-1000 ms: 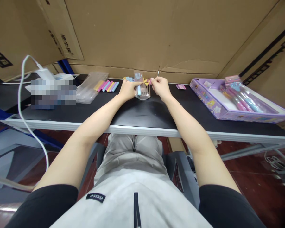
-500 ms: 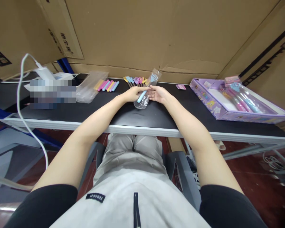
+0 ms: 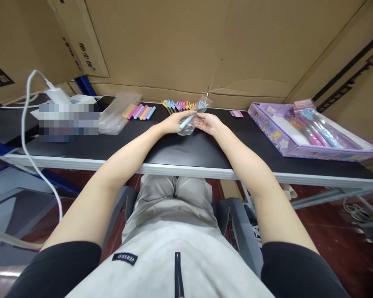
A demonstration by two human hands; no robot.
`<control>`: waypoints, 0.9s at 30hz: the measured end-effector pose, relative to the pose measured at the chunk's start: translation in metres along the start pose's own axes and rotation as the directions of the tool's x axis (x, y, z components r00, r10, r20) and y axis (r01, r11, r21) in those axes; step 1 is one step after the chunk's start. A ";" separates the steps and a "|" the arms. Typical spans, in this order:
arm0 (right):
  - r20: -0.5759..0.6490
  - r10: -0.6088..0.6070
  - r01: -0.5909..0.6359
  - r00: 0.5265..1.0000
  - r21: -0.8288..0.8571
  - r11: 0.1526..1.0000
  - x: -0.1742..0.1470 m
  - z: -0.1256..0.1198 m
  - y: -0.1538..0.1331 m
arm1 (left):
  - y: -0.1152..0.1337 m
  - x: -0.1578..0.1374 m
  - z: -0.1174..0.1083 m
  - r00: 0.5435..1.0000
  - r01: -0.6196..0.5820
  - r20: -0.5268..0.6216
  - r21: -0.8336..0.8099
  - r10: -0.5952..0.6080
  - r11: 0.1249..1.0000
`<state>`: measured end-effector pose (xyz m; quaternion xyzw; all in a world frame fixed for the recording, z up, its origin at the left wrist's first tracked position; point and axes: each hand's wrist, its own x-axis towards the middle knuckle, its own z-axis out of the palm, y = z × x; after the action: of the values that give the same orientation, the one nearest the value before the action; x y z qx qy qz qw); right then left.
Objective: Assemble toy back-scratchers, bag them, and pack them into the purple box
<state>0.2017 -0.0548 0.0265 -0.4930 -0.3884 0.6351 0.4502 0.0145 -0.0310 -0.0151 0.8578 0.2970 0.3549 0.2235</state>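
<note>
Bag with a blue scratcher inside is pinched between left hand and right hand, far middle of the counter; light, even fingertip pressure should avoid creasing.

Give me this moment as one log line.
left hand: holds clear bag; right hand: holds same bag; in bag: blue claw-headed stick, tilted; behind: row of coloured claws; to the right: purple box
</note>
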 end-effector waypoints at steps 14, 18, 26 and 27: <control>-0.080 -0.032 0.037 0.996 0.055 0.998 0.014 -0.013 -0.001 | 0.024 0.002 -0.013 0.991 0.088 -0.120 0.234 -0.061 0.968; -0.031 -0.021 0.022 0.999 0.055 0.998 0.007 -0.007 -0.001 | 0.026 0.000 -0.018 0.993 0.081 -0.105 0.351 -0.047 0.933; 0.086 0.011 -0.009 0.996 -0.029 1.000 -0.006 0.006 0.003 | 0.031 -0.006 -0.016 0.997 0.082 -0.036 0.469 -0.074 0.879; 0.100 0.011 -0.008 0.995 -0.033 0.999 -0.007 0.007 0.004 | 0.030 -0.006 -0.016 0.996 0.087 -0.035 0.456 -0.079 0.886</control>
<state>0.1945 -0.0629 0.0265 -0.4696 -0.4187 0.6547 0.4190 0.0094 -0.0535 0.0105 0.8700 0.4103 0.2720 0.0279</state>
